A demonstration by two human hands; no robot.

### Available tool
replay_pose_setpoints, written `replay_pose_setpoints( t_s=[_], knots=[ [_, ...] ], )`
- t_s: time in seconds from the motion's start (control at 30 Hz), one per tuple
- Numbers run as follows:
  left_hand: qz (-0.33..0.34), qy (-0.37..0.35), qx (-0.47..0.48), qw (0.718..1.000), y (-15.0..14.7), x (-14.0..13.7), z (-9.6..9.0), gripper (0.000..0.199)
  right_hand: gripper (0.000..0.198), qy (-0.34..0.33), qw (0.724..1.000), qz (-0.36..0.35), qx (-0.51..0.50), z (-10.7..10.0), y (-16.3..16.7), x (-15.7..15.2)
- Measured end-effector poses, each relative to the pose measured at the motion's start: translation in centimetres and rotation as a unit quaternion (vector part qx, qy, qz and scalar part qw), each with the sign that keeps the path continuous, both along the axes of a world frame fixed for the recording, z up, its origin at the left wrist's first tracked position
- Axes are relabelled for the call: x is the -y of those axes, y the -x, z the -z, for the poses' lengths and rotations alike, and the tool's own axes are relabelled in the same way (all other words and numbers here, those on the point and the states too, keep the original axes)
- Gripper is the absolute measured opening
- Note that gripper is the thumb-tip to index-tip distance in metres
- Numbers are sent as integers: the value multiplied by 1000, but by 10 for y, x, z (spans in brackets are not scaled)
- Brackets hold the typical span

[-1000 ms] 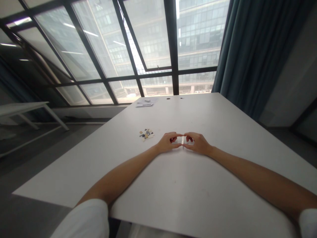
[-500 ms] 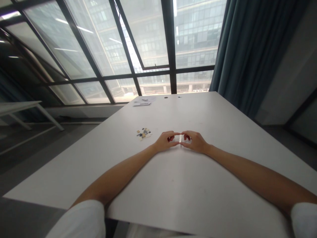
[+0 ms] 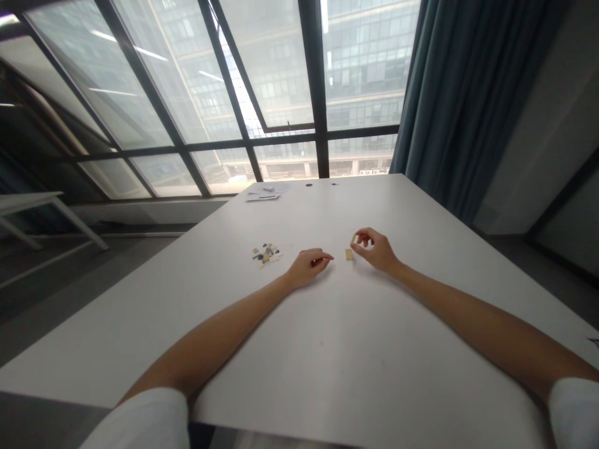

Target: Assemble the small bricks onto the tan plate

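My right hand (image 3: 375, 251) is raised a little above the white table (image 3: 299, 330). Its thumb and index finger pinch a small tan toy brick piece (image 3: 354, 238) by its ends, seen nearly edge-on. Just below, a flat tan brick plate (image 3: 349, 254) lies on the tabletop, touched by neither hand. My left hand (image 3: 309, 267) rests on the table left of this plate, fingers loosely stretched towards it and nothing visible in them. Farther left, a loose pile of small brick pieces (image 3: 266, 254) in tan, grey, black and white lies spread out.
Papers (image 3: 263, 194) lie at the far left end of the table. Two small dark things, one of them a round disc (image 3: 309, 185), sit near the far edge. Beyond are large windows, with a blue curtain (image 3: 435, 112) on the right and another table (image 3: 32, 201) at far left.
Both hands held a light strip-like piece between them; now they are apart. The right hand has moved up and right with a tan piece, and a tan plate shows on the table.
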State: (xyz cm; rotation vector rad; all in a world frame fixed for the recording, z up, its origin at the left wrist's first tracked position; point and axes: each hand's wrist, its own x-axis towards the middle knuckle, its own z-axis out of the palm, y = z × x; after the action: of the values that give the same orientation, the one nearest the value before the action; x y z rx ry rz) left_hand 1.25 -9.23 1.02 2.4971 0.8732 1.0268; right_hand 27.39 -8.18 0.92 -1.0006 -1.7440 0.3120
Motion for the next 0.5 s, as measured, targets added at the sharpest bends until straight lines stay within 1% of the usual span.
replay_pose_setpoints(
  t_s=[0.1,0.2,0.27,0.37,0.5],
  knots=[
    [-1,4,1,1000,-1,0,0,24,28,-2,999,31,18,2,-10,-11],
    [-4,3,-1,1000,-1,0,0,25,28,-5,997,41,66,10,-17,-21],
    [-4,0,-2,1000,-1,0,1,25,27,12,993,48,108,16,-22,-26],
    [-3,-4,-1,1000,-1,-1,1,25,26,53,980,67,181,22,-26,-29],
    [-4,-4,-1,1000,0,-2,2,25,27,94,964,63,241,23,-26,-26]
  ],
)
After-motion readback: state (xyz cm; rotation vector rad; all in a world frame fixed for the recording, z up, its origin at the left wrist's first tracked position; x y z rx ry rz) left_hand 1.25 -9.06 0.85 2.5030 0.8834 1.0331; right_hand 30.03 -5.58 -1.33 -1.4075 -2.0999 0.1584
